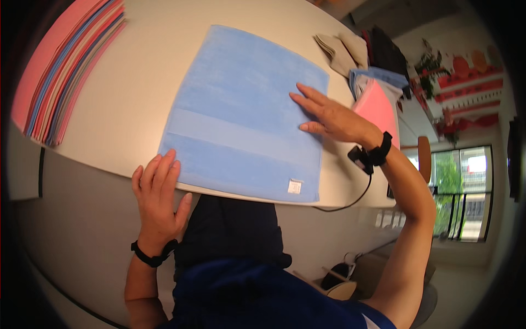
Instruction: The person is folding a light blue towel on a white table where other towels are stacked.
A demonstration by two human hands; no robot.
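Note:
A light blue towel (pixel 246 98) lies flat on the table, with a smoother woven band across its lower part. A small white label (pixel 294 186) with print on it is at the towel's near right corner. My left hand (pixel 159 197) rests at the table's front edge, fingertips on or beside the towel's near left corner, holding nothing. Over the towel's right side is my right hand (pixel 335 117), palm down with fingers spread; whether it touches the cloth I cannot tell. Each wrist wears a black strap.
A stack of folded towels (pixel 70 70) in pink, blue, beige and grey stands at the table's (pixel 127 107) left. On the right are a folded pink towel (pixel 378 107), beige cloths (pixel 343 53) and a dark pile (pixel 386 53). A black cable (pixel 349 205) runs from a small device on my right wrist.

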